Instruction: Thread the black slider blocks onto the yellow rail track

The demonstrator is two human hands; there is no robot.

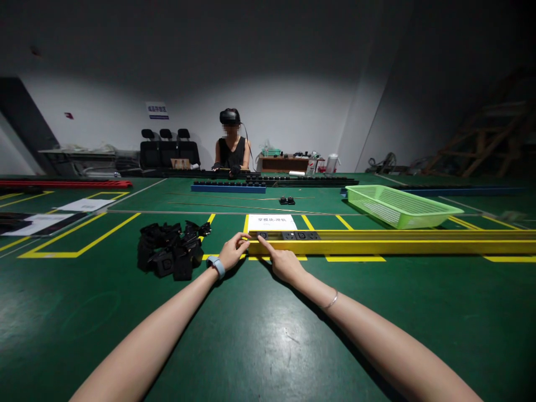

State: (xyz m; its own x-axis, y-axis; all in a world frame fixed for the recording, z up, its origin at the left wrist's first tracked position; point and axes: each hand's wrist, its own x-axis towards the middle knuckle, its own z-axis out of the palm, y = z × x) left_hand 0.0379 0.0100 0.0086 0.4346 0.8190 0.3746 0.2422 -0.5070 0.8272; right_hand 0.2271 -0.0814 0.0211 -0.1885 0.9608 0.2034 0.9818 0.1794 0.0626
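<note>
Head view — left hand point(233, 251), right hand point(285, 262), touching end of yellow rail point(397, 244)

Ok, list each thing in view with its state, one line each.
Yellow rail, lying flat on the table.
Black blocks, seated in the rail.
Left hand, fingertips on the rail's left end.
Right hand, index finger pressed on the rail's top.
Black parts pile, heaped loose left of the hands.
Green basket, upright, looks empty.
</note>
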